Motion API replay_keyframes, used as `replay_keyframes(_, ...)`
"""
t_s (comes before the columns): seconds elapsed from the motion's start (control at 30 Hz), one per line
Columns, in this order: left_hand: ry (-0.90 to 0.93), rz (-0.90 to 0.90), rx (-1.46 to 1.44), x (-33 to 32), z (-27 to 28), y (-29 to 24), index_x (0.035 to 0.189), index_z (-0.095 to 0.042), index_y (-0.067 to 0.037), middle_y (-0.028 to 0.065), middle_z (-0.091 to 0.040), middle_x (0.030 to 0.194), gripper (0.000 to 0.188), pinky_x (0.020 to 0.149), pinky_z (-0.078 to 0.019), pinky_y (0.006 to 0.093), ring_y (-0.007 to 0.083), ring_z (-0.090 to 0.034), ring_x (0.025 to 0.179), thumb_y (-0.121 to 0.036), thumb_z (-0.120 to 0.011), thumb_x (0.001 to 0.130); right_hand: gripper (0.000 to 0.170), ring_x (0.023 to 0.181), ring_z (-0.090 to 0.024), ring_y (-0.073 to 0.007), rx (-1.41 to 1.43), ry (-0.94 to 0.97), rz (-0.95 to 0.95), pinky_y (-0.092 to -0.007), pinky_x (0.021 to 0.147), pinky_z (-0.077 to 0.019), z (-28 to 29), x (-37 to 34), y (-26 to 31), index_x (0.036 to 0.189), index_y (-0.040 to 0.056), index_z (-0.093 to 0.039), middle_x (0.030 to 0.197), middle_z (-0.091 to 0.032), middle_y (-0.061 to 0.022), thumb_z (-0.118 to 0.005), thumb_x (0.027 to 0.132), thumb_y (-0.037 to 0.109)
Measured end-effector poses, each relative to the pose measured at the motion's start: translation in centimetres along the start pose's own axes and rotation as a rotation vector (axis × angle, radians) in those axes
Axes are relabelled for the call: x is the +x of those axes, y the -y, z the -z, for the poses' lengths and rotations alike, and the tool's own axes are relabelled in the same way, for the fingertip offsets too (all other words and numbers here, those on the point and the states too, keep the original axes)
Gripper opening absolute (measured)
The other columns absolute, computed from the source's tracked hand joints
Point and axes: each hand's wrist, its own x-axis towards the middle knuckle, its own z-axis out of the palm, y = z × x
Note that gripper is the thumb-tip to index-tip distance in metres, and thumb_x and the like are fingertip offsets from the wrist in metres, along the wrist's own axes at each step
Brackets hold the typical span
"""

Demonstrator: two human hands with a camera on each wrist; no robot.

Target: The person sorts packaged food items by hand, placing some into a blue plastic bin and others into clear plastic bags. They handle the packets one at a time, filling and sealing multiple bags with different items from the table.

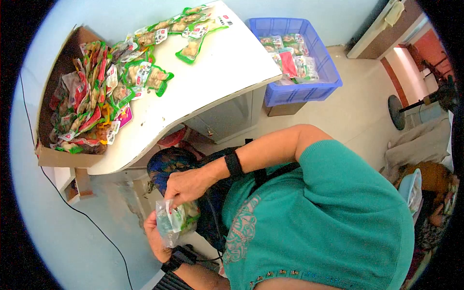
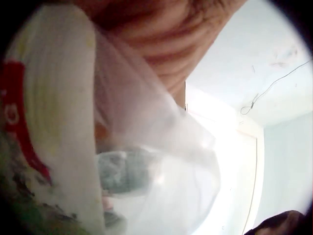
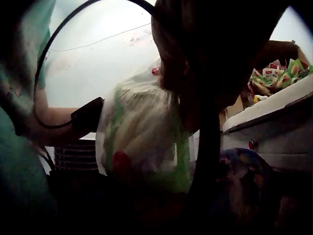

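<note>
Both hands are on a clear plastic bag (image 1: 167, 232) in front of the torso, with a green-edged food packet (image 1: 191, 212) inside or against it. My right hand (image 1: 187, 185) pinches its upper edge from above, fingertips curled down onto the film. Lower down, my left hand (image 1: 155, 239) grips the near side of the bag, its fingers partly behind the film. In the left wrist view, the packet (image 2: 58, 117) shows a pale face and a red label beside the see-through film (image 2: 161, 181). The right wrist view shows the packet (image 3: 146, 132) upright with green edges, the right hand dark above.
A white table (image 1: 212, 72) holds several green-edged packets (image 1: 145, 75) and a cardboard box (image 1: 70, 157) heaped with more. Beyond it, a blue plastic crate (image 1: 304, 92) contains packets. A patterned dark-blue cushion or bag (image 1: 166, 162) lies near the right hand. A black cable (image 1: 92, 220) runs down the wall.
</note>
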Motion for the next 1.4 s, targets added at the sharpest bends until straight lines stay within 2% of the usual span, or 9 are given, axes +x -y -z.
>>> replay_keyframes(0.17,-0.136,-0.02,-0.015,0.8,-0.5,-0.6,0.107,-0.064,0.001,0.0058,-0.068,0.096,0.022,0.067,-0.0516,0.026,0.0113,-0.063,0.077,-0.005,-0.062,0.086,0.016,0.057,-0.06,-0.0262,0.046,-0.092,0.006,-0.0362,0.056,-0.0442,1.6,-0.3,0.9,0.089,-0.0004,-0.066,0.07,-0.063,-0.0197,-0.063,0.086,0.015)
replay_keyframes(0.33,-0.175,-0.109,-0.188,3.6,-1.4,-0.6,0.12,-0.055,-0.001,0.006,-0.064,0.104,0.033,0.071,-0.0515,0.027,0.0137,-0.062,0.083,-0.01,-0.059,0.088,0.017,0.064,-0.06,-0.0114,0.006,-0.293,-0.025,-0.0329,0.058,-0.0454,7.5,-2.6,4.4,0.092,0.0018,-0.069,0.069,-0.065,-0.0116,-0.066,0.086,0.018)
replay_keyframes(0.47,0.194,-0.077,-0.174,5.4,-2.1,-2.5,0.111,-0.06,0.001,0.0083,-0.065,0.093,0.032,0.073,-0.0534,0.0324,0.0181,-0.063,0.08,-0.028,-0.052,0.099,0.024,0.072,-0.06,-0.0084,0.028,-0.689,-0.127,-0.0265,0.066,-0.0492,13.8,-7.3,8.3,0.1,0.0019,-0.071,0.08,-0.068,0.0012,-0.063,0.093,0.023)
replay_keyframes(0.53,0.117,-0.078,-0.124,5.4,-4.1,-3.4,0.106,-0.062,0.001,0.0057,-0.064,0.083,0.035,0.066,-0.0518,0.0273,0.0138,-0.06,0.07,-0.032,-0.052,0.1,0.022,0.072,-0.059,-0.0084,0.116,-0.944,-0.236,-0.0263,0.064,-0.0481,16.7,-10.9,10.7,0.103,0.0077,-0.071,0.083,-0.067,0.0015,-0.063,0.092,0.025)
replay_keyframes(0.83,0.089,-0.204,0.081,9.9,-8.2,-6.0,0.094,-0.066,0.0,0.0014,-0.06,0.073,0.029,0.061,-0.044,0.0221,0.0087,-0.055,0.065,-0.025,-0.053,0.1,0.022,0.083,-0.063,-0.0156,-0.058,-1.733,-0.171,-0.0312,0.072,-0.0528,27.4,-29.0,10.2,0.107,0.0002,-0.062,0.095,-0.065,-0.0064,-0.058,0.095,0.019)
replay_keyframes(1.03,0.066,-0.451,0.276,13.5,-12.7,-11.2,0.089,-0.066,0.002,-0.0002,-0.058,0.069,0.024,0.057,-0.0393,0.0214,0.0067,-0.051,0.063,-0.017,-0.055,0.098,0.023,0.096,-0.065,-0.0208,0.053,-1.865,-0.442,-0.0384,0.084,-0.0538,31.3,-37.8,2.7,0.115,0.0017,-0.057,0.111,-0.064,-0.0089,-0.055,0.096,0.015)
replay_keyframes(1.13,0.073,-0.589,0.439,15.8,-15.6,-12.4,0.089,-0.066,0.002,0.0001,-0.057,0.069,0.024,0.058,-0.0411,0.0228,0.0082,-0.051,0.063,-0.018,-0.055,0.098,0.023,0.089,-0.066,-0.025,0.106,-1.946,-0.476,-0.0405,0.074,-0.0584,32.2,-38.9,0.4,0.112,-0.0039,-0.056,0.105,-0.063,-0.0114,-0.055,0.093,0.009)
replay_keyframes(1.27,0.148,-0.811,0.564,19.3,-19.9,-12.1,0.085,-0.065,0.003,0.0076,-0.063,0.071,0.017,0.058,-0.0458,0.0269,0.0132,-0.056,0.062,-0.012,-0.06,0.092,0.022,0.092,-0.066,-0.0273,0.257,-1.989,-0.405,-0.0441,0.076,-0.0584,34.5,-39.6,-2.3,0.114,-0.0026,-0.053,0.107,-0.062,-0.0136,-0.051,0.094,0.007)
replay_keyframes(1.4,0.071,-1.02,0.74,21.3,-23.1,-11.6,0.076,-0.058,-0.002,0.0124,-0.057,0.068,0.019,0.053,-0.0435,0.0358,0.0285,-0.055,0.058,-0.015,-0.067,0.087,0.026,0.102,-0.062,-0.0304,0.358,-2.005,-0.269,-0.0463,0.084,-0.0555,36.4,-39.2,-4.0,0.121,-0.0023,-0.049,0.115,-0.059,-0.0159,-0.048,0.096,0.007)
